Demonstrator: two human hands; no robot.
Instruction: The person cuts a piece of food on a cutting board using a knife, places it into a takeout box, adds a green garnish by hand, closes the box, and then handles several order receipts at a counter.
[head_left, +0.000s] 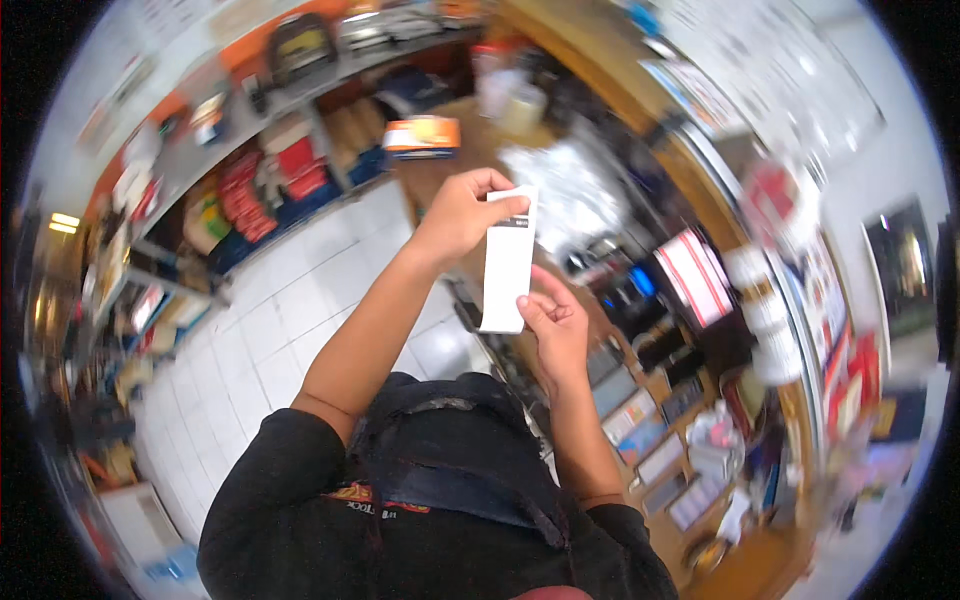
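A long white paper strip (506, 277) hangs in front of me above the edge of a brown table, with a dark printed band near its top. My left hand (461, 214) pinches the strip's upper end, its thumb lying across the front. Lower down, my right hand (559, 326) holds the right edge between thumb and fingers. Part of the fingers of both hands is hidden behind the paper or curled out of sight.
An orange and white box (421, 137) sits on the table's far left corner, near clear plastic bags (566, 195). To the right, a wooden compartment organizer (637, 480) holds small boxes. Stocked shelves (247, 105) line the left beyond a white tiled floor (255, 360).
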